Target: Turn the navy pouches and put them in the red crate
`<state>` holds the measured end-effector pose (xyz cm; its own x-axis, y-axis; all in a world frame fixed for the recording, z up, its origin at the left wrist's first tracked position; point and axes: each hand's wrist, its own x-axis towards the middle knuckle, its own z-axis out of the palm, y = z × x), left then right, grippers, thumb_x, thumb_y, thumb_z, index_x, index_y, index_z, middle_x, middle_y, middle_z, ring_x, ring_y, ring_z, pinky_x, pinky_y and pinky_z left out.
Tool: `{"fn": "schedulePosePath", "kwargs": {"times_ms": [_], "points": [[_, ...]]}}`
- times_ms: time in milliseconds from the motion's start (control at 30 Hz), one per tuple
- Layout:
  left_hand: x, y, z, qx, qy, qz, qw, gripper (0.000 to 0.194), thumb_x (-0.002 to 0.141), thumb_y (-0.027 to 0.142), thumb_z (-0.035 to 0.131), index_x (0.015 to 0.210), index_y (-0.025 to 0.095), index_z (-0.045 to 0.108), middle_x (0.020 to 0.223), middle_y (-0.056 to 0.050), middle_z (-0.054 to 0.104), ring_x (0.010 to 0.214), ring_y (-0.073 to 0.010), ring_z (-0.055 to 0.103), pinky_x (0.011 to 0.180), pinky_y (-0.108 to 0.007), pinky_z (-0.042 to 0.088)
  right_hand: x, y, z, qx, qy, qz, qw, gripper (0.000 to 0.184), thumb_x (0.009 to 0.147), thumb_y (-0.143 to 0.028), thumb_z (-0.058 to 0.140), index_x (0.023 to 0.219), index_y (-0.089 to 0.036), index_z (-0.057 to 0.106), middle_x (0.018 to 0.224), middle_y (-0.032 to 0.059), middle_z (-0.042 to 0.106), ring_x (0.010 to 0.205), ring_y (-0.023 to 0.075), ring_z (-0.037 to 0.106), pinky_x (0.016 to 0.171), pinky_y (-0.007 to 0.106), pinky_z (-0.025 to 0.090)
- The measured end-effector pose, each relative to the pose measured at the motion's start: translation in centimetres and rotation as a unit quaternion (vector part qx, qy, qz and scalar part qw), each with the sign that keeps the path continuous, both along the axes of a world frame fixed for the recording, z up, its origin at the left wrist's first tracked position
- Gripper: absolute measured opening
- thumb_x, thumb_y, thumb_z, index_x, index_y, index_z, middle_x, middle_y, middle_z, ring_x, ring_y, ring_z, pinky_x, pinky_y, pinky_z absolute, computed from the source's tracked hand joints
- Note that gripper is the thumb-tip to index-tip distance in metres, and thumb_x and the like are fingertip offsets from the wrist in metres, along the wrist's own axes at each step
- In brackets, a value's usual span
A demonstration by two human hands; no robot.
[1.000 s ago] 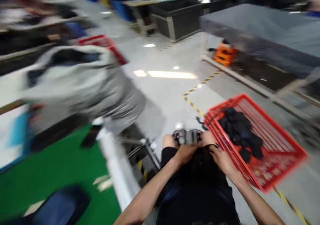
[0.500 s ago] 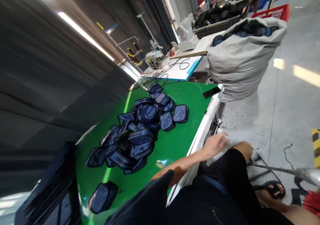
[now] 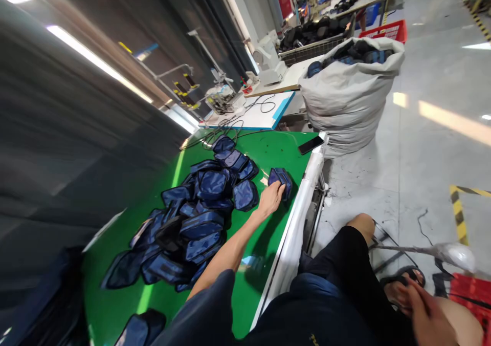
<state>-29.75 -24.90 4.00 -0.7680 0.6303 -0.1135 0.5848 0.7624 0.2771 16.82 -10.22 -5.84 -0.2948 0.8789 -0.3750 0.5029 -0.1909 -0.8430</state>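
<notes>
My left hand (image 3: 271, 198) reaches across the green tabletop (image 3: 264, 264) and grips the edge of a small dark blue zip pouch (image 3: 283, 178), which is tilted up near the table's right edge. Left of it sits another blue pouch (image 3: 245, 195), and beyond that a heap of similar blue pouches (image 3: 203, 223) piled on one another. My right hand (image 3: 431, 312) is low at the right, beside my leg and above the floor. It is smeared by motion, so its fingers are unclear.
A black phone (image 3: 310, 145) lies at the table's far right corner. Behind stands a big pale sack (image 3: 349, 100) filled with dark pieces. Sewing machines (image 3: 222, 99) and cables are at the back. A red crate (image 3: 466, 297) rests on the floor to the right.
My left hand has moved from beyond the table edge onto the table and taken hold of the outermost pouch, tilting it up. My right hand has come into view at the lower right.
</notes>
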Motion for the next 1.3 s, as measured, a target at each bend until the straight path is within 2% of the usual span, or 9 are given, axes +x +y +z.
{"fn": "schedulePosePath", "kwargs": {"times_ms": [67, 167, 333, 433, 567, 767, 933, 1133, 1300], "points": [[3.5, 1.8, 0.2, 0.122, -0.096, -0.007, 0.988, 0.043, 0.115, 0.052, 0.041, 0.085, 0.024, 0.052, 0.078, 0.000, 0.060, 0.075, -0.0191, 0.056, 0.074, -0.030, 0.040, -2.7, -0.6, 1.2, -0.009, 0.019, 0.013, 1.000, 0.070, 0.100, -0.082, 0.063, 0.131, -0.022, 0.078, 0.117, 0.0128, 0.082, 0.097, 0.0306, 0.080, 0.087, 0.047, 0.068], [9.7, 4.8, 0.4, 0.283, -0.329, -0.008, 0.901, 0.052, 0.103, 0.065, 0.059, 0.074, 0.024, 0.047, 0.068, 0.004, 0.050, 0.067, -0.0149, 0.046, 0.069, -0.028, 0.037, -7.5, -1.6, 4.5, 0.069, 0.076, 0.083, 0.991, 0.073, 0.103, -0.081, 0.054, 0.140, -0.022, 0.075, 0.137, 0.0144, 0.079, 0.118, 0.0339, 0.077, 0.102, 0.049, 0.062], [18.3, 8.4, 0.6, 0.269, -0.536, 0.019, 0.800, 0.057, 0.093, 0.072, 0.069, 0.071, 0.025, 0.046, 0.062, 0.007, 0.045, 0.059, -0.0121, 0.039, 0.062, -0.028, 0.032, -10.2, -2.2, 8.0, 0.275, 0.031, 0.130, 0.952, 0.052, 0.119, -0.061, 0.041, 0.113, -0.022, 0.075, 0.104, 0.0105, 0.080, 0.096, 0.0264, 0.076, 0.086, 0.038, 0.055], [21.3, 8.7, 0.2, 0.216, -0.523, -0.044, 0.823, 0.056, 0.096, 0.075, 0.065, 0.079, 0.024, 0.052, 0.067, 0.005, 0.052, 0.064, -0.0143, 0.046, 0.063, -0.029, 0.035, -8.4, -2.0, 8.0, 0.334, -0.041, 0.097, 0.937, 0.053, 0.123, -0.047, 0.034, 0.086, -0.024, 0.063, 0.077, 0.0031, 0.068, 0.068, 0.0199, 0.065, 0.070, 0.033, 0.043], [24.1, 8.0, -1.1, 0.145, -0.488, -0.139, 0.849, 0.050, 0.100, 0.070, 0.062, 0.088, 0.021, 0.062, 0.079, 0.002, 0.059, 0.077, -0.0174, 0.052, 0.070, -0.032, 0.040, -6.2, -2.1, 7.5, 0.352, -0.086, 0.067, 0.930, 0.052, 0.124, -0.048, 0.033, 0.087, -0.024, 0.061, 0.078, 0.0035, 0.069, 0.070, 0.0195, 0.065, 0.070, 0.032, 0.041], [26.7, 7.6, -1.1, 0.115, -0.490, -0.176, 0.846, 0.044, 0.105, 0.059, 0.055, 0.086, 0.021, 0.061, 0.080, 0.002, 0.059, 0.077, -0.0165, 0.049, 0.071, -0.033, 0.037, -3.1, -2.4, 5.6, 0.245, -0.125, 0.049, 0.960, 0.058, 0.117, -0.069, 0.032, 0.087, -0.026, 0.058, 0.078, 0.0054, 0.070, 0.069, 0.0227, 0.065, 0.065, 0.032, 0.038], [26.6, 7.0, -0.1, 0.085, -0.453, -0.204, 0.864, 0.040, 0.108, 0.052, 0.057, 0.081, 0.023, 0.053, 0.073, 0.004, 0.051, 0.071, -0.0155, 0.046, 0.069, -0.033, 0.040, 3.8, -1.2, 3.4, 0.142, -0.175, -0.130, 0.966, 0.061, 0.105, -0.080, 0.036, 0.074, -0.029, 0.046, 0.059, -0.0019, 0.050, 0.053, 0.0186, 0.045, 0.057, 0.032, 0.033], [29.1, 7.7, -1.1, 0.102, -0.465, -0.430, 0.768, 0.025, 0.112, 0.044, 0.051, 0.100, 0.024, 0.063, 0.145, -0.014, 0.067, 0.127, -0.0273, 0.071, 0.113, -0.044, 0.058, 5.7, -2.7, 5.7, 0.062, -0.142, -0.154, 0.976, 0.061, 0.094, -0.088, 0.056, 0.098, -0.027, 0.062, 0.067, -0.0009, 0.063, 0.056, 0.0224, 0.056, 0.058, 0.032, 0.041], [31.3, 9.3, 0.7, 0.134, -0.518, -0.506, 0.677, 0.017, 0.111, 0.041, 0.058, 0.103, 0.025, 0.061, 0.152, -0.014, 0.066, 0.140, -0.0285, 0.068, 0.119, -0.044, 0.058, 5.3, -4.1, 10.5, 0.194, -0.141, -0.363, 0.900, 0.063, 0.096, -0.081, 0.066, 0.110, -0.021, 0.073, 0.087, 0.0087, 0.077, 0.076, 0.0273, 0.070, 0.070, 0.034, 0.052]]}}
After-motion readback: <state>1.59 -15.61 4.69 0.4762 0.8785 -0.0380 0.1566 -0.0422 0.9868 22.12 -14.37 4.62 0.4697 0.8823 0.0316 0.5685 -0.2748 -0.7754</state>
